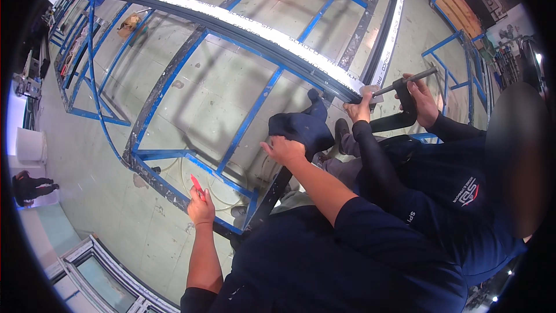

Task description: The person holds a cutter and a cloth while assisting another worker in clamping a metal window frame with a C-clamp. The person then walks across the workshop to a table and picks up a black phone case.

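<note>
My left hand is closed around a slim red-orange pen-like tool, its tip pointing up and away over the near corner of a blue trestle. My right hand grips a bunched dark blue cloth above the trestle's near side; the fingertips are partly hidden in its folds. Beyond the cloth lies a long profile frame with white printed film on dark edges. To my right, a co-worker's hands hold a black C-shaped clamp with a metal rod against the frame's near corner.
The co-worker's body stands close against my right side. A blue hose hangs down at the left. More blue trestles stand right and far left. A white-framed window unit is at lower left, and another person is far left.
</note>
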